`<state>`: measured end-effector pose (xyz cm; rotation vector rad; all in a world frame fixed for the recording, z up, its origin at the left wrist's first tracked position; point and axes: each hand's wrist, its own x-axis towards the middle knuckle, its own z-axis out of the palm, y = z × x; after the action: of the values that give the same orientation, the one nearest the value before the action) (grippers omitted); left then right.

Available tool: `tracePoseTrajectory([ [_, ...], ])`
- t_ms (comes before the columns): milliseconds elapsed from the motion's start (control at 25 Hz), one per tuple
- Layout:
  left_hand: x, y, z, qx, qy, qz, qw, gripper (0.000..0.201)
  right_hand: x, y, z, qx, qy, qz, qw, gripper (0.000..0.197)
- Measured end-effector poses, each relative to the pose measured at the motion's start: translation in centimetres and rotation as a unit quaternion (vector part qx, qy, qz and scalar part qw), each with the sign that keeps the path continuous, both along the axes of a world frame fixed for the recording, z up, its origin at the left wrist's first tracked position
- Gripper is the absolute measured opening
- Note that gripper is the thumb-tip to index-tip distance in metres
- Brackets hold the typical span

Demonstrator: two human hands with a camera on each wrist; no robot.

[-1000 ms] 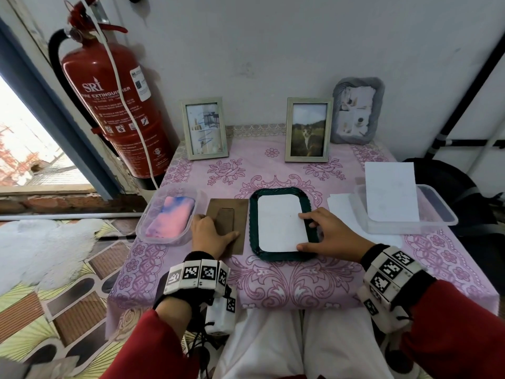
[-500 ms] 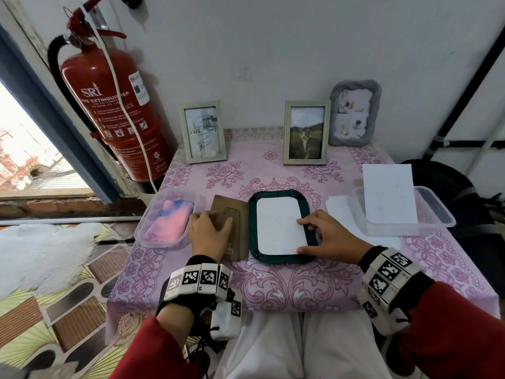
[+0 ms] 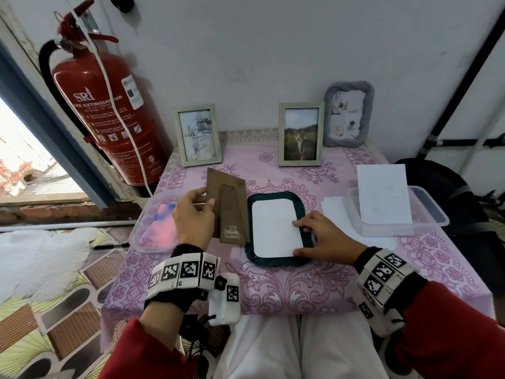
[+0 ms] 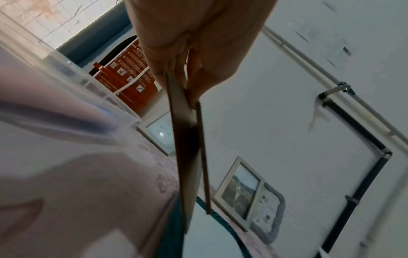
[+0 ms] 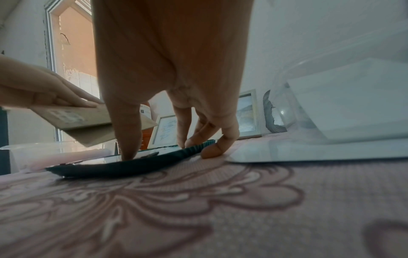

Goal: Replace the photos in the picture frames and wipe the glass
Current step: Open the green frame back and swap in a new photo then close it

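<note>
A dark green frame [image 3: 252, 258] lies face down on the pink tablecloth, with a white photo back [image 3: 274, 228] showing inside it. My right hand [image 3: 319, 236] rests on the frame's right edge, its fingertips [image 5: 129, 153] pressing on the photo and rim. My left hand [image 3: 192, 217] pinches the brown backing board [image 3: 228, 207] with its stand, tilted above the table just left of the frame. In the left wrist view the backing board [image 4: 187, 148] appears edge-on between thumb and fingers.
Three framed pictures stand by the wall: a pale one [image 3: 198, 135], a cat photo [image 3: 300, 134], a grey frame [image 3: 348, 113]. A clear tub with a pink-blue cloth [image 3: 159, 228] sits left. A clear tub [image 3: 429, 212] with white sheets sits right. A fire extinguisher [image 3: 109, 116] stands far left.
My left hand has lifted the backing board off the table and tilted it up. My right hand has stayed on the green frame.
</note>
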<state>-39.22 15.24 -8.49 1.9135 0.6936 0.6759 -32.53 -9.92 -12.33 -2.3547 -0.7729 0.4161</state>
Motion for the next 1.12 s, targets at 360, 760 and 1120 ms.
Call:
tracePoseTrajectory([
  [360, 1.6, -4.7, -3.7, -0.203, 0.018, -0.106, 0.973, 0.031, -0.1, 0.4, 0.1, 0.023, 0.010, -0.031, 0.999, 0.052],
  [760, 2.7, -6.2, -5.0, -0.214, 0.037, -0.102, 0.971, 0.037, 0.2, 0.7, -0.1, 0.042, 0.030, -0.045, 0.998, 0.050],
  [1120, 2.2, -5.5, -5.3, 0.052, 0.141, -0.127, 0.980, 0.038, 0.2, 0.4, -0.4, -0.002, -0.003, -0.011, 1.000, 0.061],
])
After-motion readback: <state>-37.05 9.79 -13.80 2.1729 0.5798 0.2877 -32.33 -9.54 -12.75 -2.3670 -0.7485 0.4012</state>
